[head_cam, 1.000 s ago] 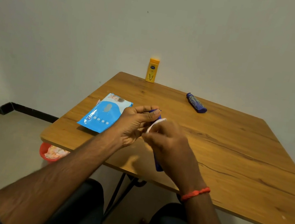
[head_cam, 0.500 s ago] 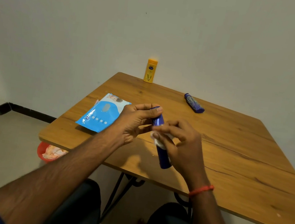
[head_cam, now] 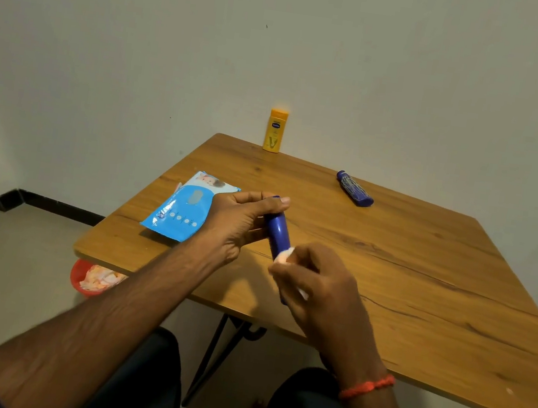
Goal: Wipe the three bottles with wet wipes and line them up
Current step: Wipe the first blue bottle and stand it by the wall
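My left hand (head_cam: 240, 224) grips the top end of a slim dark blue bottle (head_cam: 279, 231), held over the near side of the wooden table (head_cam: 420, 294). My right hand (head_cam: 315, 279) is wrapped round the bottle's lower part with a white wet wipe (head_cam: 284, 254) pressed against it; the bottle's bottom end is hidden by that hand. A yellow bottle (head_cam: 275, 130) stands upright at the table's far edge by the wall. Another blue bottle (head_cam: 354, 188) lies on its side at the back right.
A light blue wet-wipe pack (head_cam: 187, 209) lies flat on the table's left part, just behind my left hand. On the floor under the table's left corner sits a red bin (head_cam: 79, 275) with crumpled wipes. My knees are below the table's near edge.
My right hand with the wipe has slid down the blue bottle from its top towards its lower end. My left hand keeps its grip on the top.
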Available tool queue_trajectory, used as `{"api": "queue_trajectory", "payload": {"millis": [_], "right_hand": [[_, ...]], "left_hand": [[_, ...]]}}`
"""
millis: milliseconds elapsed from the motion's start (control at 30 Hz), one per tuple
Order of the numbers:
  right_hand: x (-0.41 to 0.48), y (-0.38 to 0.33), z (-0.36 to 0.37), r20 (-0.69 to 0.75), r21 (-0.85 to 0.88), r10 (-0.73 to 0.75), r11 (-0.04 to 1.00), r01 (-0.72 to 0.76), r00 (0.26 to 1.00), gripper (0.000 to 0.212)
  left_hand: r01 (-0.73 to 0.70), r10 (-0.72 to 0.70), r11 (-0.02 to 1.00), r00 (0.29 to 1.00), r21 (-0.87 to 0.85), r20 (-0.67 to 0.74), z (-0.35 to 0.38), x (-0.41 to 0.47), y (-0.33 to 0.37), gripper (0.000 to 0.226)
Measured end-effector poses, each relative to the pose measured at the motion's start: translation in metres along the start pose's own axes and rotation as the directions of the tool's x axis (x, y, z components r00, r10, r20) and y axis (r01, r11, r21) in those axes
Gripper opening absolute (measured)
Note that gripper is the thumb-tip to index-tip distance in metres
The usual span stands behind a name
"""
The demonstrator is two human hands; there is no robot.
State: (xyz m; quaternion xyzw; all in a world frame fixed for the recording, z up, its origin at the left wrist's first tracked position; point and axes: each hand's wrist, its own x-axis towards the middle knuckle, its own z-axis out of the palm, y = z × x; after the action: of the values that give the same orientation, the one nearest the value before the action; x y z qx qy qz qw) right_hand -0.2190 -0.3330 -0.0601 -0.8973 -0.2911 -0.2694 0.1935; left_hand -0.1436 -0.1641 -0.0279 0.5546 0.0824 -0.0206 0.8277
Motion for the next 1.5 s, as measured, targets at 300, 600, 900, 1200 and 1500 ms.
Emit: {"api": "queue_trajectory", "payload": {"millis": [300, 600, 900, 1200, 1500], "right_hand": [[-0.03, 0.024, -0.001, -0.064, 0.441, 0.13, 0.893, -0.089, 0.989, 0.022], [0.028, 0.011, 0.002, -0.144, 0.595, 0.4, 0.766, -0.243, 0.905, 0.017], [0.032, 0.006, -0.016, 0.088, 0.827, 0.477, 0.454, -0.331, 0.875, 0.014], [0.002, 0.004, -0.002, -0.342, 0.71, 0.448, 0.699, -0.085, 0.826, 0.02], [0.023, -0.015, -0.016, -0.457, 0.422, 0.158, 0.905, 0.057, 0.876, 0.029]], "left_hand": [[0.037, -0.025, 0.984, 0.997, -0.175, 0.075, -0.002, -0.004, -0.001, 0.015], [0.098, -0.054, 0.959, 0.985, -0.266, 0.166, 0.002, -0.01, -0.007, 0.007], [0.105, -0.127, 0.879, 0.992, -0.465, -0.017, 0.004, -0.001, -0.005, 0.026], [0.027, -0.169, 0.828, 0.964, -0.56, -0.204, 0.007, 0.008, -0.009, 0.04], [-0.049, -0.091, 0.895, 0.953, -0.443, -0.29, 0.012, -0.003, 0.002, 0.066]]}}
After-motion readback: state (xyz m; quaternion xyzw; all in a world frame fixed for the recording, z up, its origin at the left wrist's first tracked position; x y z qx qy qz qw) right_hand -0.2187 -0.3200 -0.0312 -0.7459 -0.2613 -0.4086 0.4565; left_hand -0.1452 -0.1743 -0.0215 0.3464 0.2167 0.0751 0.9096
